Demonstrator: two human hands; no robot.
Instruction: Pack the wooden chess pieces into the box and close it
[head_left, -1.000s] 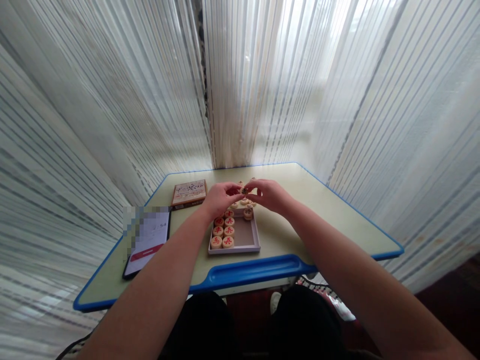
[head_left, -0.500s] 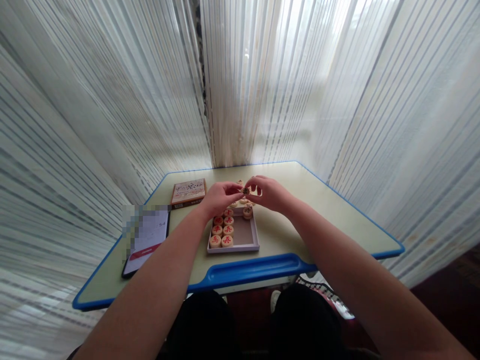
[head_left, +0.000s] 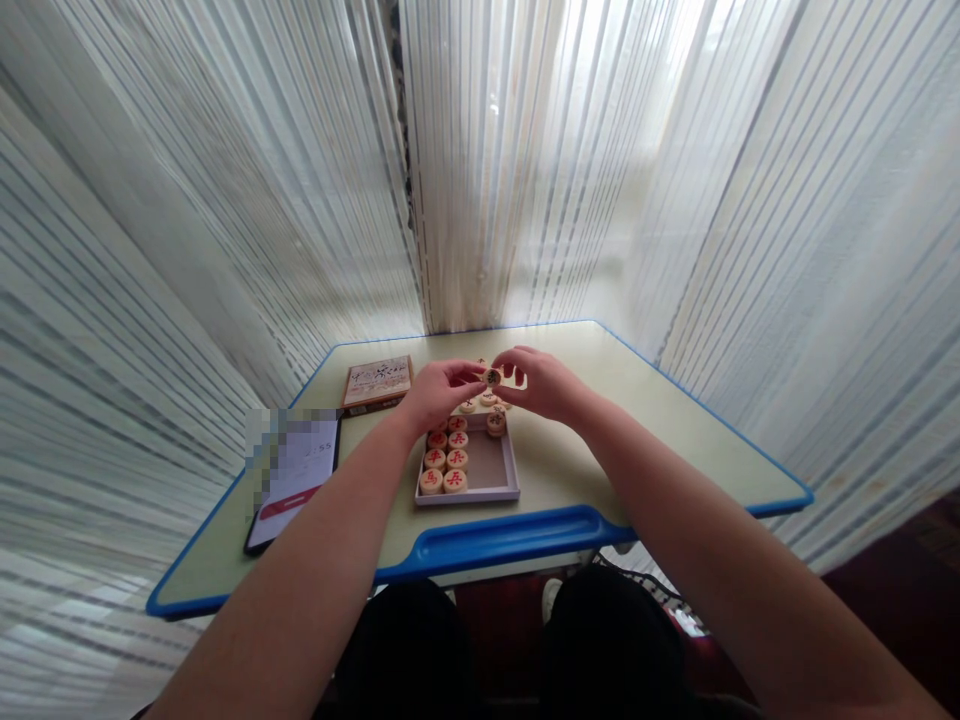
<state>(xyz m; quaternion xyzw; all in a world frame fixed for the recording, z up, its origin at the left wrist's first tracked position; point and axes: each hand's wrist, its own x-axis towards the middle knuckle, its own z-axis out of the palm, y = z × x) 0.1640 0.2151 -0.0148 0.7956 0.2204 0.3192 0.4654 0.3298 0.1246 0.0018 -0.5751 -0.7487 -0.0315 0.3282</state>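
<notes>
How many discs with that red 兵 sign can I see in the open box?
3: the nearest disc, the middle disc and the third disc, lined up away from the person in the open box. More may be hidden underneath.

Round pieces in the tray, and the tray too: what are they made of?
Round pieces: probably wood, maybe plastic, with a smooth finish; they're pale tan with rounded edges.
Tray: looks like matte cardboard, because its pale walls are thin and straight, though plastic is possible.

A lit phone [head_left: 302, 472] lies on the blue-edged table [head_left: 559, 470], with striped sheer curtains [head_left: 525, 180] hanging beyond.
</notes>
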